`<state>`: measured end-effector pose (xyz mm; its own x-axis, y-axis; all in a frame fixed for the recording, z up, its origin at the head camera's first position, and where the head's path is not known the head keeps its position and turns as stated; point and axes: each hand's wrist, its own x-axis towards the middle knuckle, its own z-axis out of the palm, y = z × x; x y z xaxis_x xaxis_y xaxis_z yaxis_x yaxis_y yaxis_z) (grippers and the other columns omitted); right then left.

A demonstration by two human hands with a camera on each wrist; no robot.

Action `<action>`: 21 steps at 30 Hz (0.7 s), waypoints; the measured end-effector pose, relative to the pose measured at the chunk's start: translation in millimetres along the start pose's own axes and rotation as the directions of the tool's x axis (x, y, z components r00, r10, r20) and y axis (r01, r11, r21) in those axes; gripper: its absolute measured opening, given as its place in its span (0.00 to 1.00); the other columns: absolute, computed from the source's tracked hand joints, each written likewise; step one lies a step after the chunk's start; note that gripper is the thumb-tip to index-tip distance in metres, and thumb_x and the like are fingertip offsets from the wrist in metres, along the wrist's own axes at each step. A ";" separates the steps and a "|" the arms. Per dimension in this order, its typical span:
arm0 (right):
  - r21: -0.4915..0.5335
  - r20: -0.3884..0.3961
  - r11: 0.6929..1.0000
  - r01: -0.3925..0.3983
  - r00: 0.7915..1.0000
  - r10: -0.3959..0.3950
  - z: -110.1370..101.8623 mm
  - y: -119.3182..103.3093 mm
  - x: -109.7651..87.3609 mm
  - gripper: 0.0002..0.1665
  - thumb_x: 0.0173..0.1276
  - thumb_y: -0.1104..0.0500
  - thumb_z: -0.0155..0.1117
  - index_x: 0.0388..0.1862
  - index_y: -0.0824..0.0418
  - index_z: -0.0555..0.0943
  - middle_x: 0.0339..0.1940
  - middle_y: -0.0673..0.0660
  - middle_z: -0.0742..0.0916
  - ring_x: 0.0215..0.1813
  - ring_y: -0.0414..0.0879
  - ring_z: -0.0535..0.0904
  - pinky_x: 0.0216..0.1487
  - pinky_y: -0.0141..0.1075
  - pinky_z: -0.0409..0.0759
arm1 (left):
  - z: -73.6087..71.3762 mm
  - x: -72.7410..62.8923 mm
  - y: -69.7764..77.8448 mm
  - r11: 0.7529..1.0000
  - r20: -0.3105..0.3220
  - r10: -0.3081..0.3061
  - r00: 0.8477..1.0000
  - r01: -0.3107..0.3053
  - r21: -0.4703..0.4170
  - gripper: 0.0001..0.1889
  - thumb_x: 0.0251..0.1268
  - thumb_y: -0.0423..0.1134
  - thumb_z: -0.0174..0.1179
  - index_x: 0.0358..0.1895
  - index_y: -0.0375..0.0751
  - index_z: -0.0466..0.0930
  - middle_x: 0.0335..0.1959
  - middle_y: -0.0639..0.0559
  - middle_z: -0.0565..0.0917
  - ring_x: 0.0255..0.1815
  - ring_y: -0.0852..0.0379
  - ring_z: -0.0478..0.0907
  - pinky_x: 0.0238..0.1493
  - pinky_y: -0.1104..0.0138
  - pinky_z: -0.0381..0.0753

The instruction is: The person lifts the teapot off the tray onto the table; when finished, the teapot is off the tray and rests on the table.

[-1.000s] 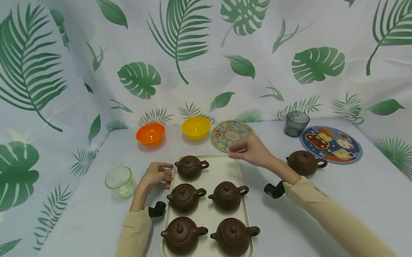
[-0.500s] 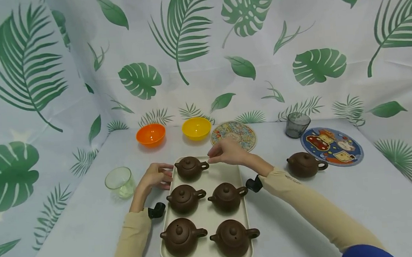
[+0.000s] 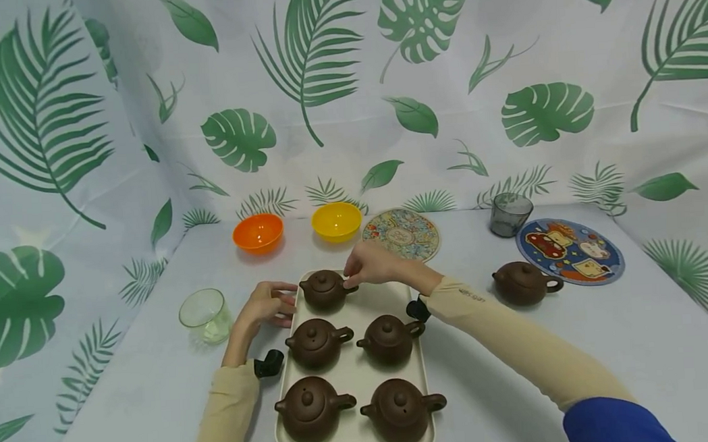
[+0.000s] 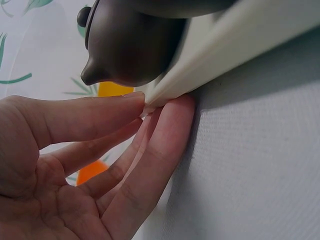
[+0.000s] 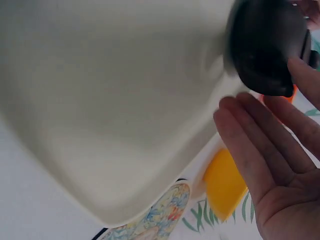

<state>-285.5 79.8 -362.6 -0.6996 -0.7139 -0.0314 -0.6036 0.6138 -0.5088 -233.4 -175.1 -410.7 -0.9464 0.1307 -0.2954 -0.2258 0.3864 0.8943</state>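
A cream rectangular tray point(image 3: 386, 299) holds several dark brown teapots. My left hand point(image 3: 266, 303) is at its far left side; in the left wrist view the thumb point(image 4: 115, 107) and a finger point(image 4: 175, 112) pinch the tray's rim point(image 4: 200, 65). My right hand point(image 3: 373, 264) reaches over the tray's far end. Its thumb and forefinger pinch the handle of the far-left teapot point(image 3: 322, 292), which sits upright on the tray. In the right wrist view this teapot point(image 5: 265, 42) is dark and blurred, and the other fingers point(image 5: 245, 135) extend below the handle.
Behind the tray are an orange bowl point(image 3: 259, 235), a yellow bowl point(image 3: 336, 223) and a patterned round mat point(image 3: 416, 234). A green glass point(image 3: 206, 316) stands left. To the right are another teapot point(image 3: 523, 283), a grey glass point(image 3: 510, 214) and a blue round mat point(image 3: 575, 261).
My right hand has moved left across the tray's far end and taken hold of the far-left teapot's handle. The left hand stays at the tray's rim.
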 end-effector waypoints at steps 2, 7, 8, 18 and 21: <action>0.004 0.006 1.000 0.011 1.000 -0.011 1.7 0.1 1.1 0.11 0.60 0.59 0.70 0.35 0.67 0.88 0.28 0.56 0.89 0.27 0.41 0.84 0.30 0.29 0.82 | 0.7 0.6 0.0 1.000 0.000 -0.007 1.000 0.007 -0.001 0.25 0.56 0.20 0.55 0.61 0.26 0.72 0.38 0.38 0.79 0.28 0.56 0.80 0.29 0.61 0.87; 0.055 0.029 0.998 0.007 1.000 -0.009 2.5 -3.0 0.4 0.08 0.61 0.61 0.69 0.31 0.67 0.88 0.22 0.56 0.88 0.20 0.43 0.83 0.24 0.28 0.81 | 1.3 1.0 -0.3 1.000 -0.006 -0.007 1.000 0.007 0.011 0.25 0.55 0.20 0.55 0.61 0.26 0.72 0.38 0.38 0.79 0.28 0.56 0.80 0.29 0.61 0.87; 0.054 0.028 0.999 0.007 1.000 -0.008 2.4 -3.7 0.2 0.08 0.61 0.61 0.69 0.30 0.67 0.88 0.21 0.56 0.88 0.20 0.43 0.83 0.24 0.28 0.81 | 1.2 1.1 -0.4 1.000 -0.008 -0.005 1.000 0.005 0.013 0.25 0.55 0.20 0.55 0.60 0.26 0.72 0.38 0.38 0.79 0.28 0.56 0.80 0.29 0.61 0.87; 0.055 0.008 0.998 0.000 1.000 0.000 1.3 -0.4 -0.7 0.06 0.62 0.65 0.68 0.31 0.68 0.88 0.23 0.57 0.88 0.22 0.42 0.83 0.24 0.28 0.82 | 0.2 0.8 -0.4 1.000 -0.007 -0.007 1.000 0.007 0.007 0.26 0.55 0.21 0.57 0.61 0.27 0.72 0.37 0.39 0.80 0.27 0.56 0.80 0.29 0.61 0.87; 0.104 -0.003 0.994 0.030 1.000 -0.030 -1.9 4.3 -5.9 0.06 0.62 0.67 0.67 0.32 0.70 0.88 0.25 0.60 0.89 0.24 0.45 0.85 0.25 0.29 0.83 | 0.1 1.2 -0.4 1.000 -0.010 -0.014 1.000 0.014 0.009 0.26 0.55 0.21 0.58 0.61 0.27 0.72 0.38 0.38 0.80 0.27 0.56 0.80 0.29 0.61 0.87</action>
<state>-284.7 87.3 -363.0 -0.6821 -0.7311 -0.0135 -0.5816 0.5536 -0.5960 -234.3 -175.0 -411.5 -0.9455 0.1162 -0.3041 -0.2366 0.3961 0.8872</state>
